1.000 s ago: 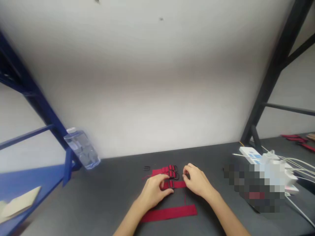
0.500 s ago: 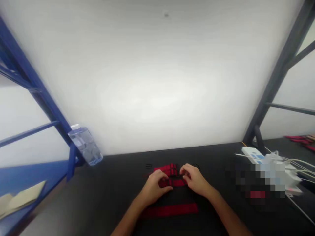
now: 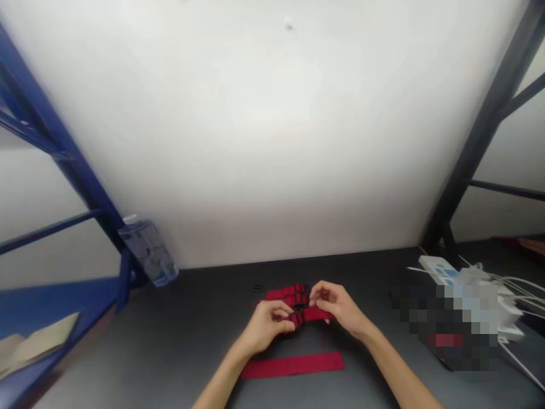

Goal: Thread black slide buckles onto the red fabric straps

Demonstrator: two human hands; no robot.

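A short red webbing strap (image 3: 314, 314) with a black buckle (image 3: 298, 317) stretches between my hands, slightly tilted. My left hand (image 3: 264, 328) is closed on its left end by the buckle, thumb in front and fingers behind. Pinching the strap's right part is my right hand (image 3: 340, 309), its fingers curled. Just behind lie further red straps with black buckles (image 3: 285, 294), partly covered by my hands. A flat red strip of webbing (image 3: 293, 364) lies nearer to me. Past my left hand is a small black slider buckle (image 3: 258, 288).
A clear plastic bottle (image 3: 149, 250) leans at the blue frame (image 3: 96, 184) on the left. White devices with cables (image 3: 481, 284) and a pixelated dark patch (image 3: 443, 326) are to the right. Beige cloth or paper (image 3: 40, 343) lies far left. A white wall (image 3: 272, 142) rises behind the black table (image 3: 179, 341).
My hands have closed on the buckled strap, and its right end has risen a little. A thread now shows above the flat strip. The picture's lighting has changed.
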